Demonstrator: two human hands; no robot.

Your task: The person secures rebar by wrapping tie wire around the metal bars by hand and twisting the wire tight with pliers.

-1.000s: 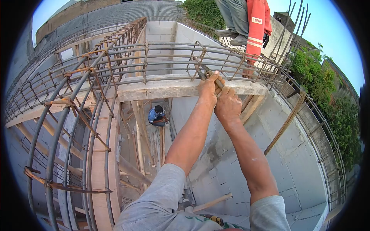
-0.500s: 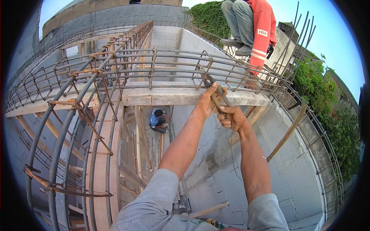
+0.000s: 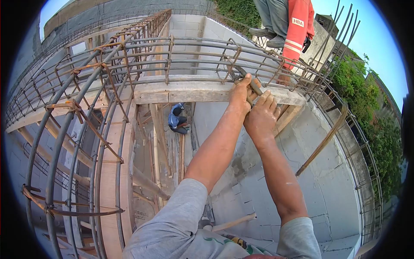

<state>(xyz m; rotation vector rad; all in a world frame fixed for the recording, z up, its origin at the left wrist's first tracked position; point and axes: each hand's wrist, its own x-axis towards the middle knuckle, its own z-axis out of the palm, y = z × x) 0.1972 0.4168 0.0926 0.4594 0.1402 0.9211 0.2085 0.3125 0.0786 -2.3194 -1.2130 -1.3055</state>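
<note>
Both my hands are up at the rebar cage (image 3: 194, 60) that runs along the wooden formwork beam (image 3: 185, 91). My left hand (image 3: 241, 94) is closed around a pair of pincers (image 3: 255, 88), whose dark head reaches in among the bars beside a wire stirrup. Close below and to the right, my right hand (image 3: 262, 115) shows its back, with the fingers bent over the handle end of the pincers. The exact spot where the jaws meet the bars or wire is too small to make out.
A co-worker in a red sleeve (image 3: 296, 30) crouches on the wall top, one hand on the cage at right. Far below, a person in blue (image 3: 177, 118) squats. More rebar (image 3: 64, 151) stands at left; a bundle of thin wire (image 3: 323, 140) leans at right.
My right hand has turned over so its back faces up, and the pincers have tilted with both hands shifting slightly right. The view has tipped down a little.
</note>
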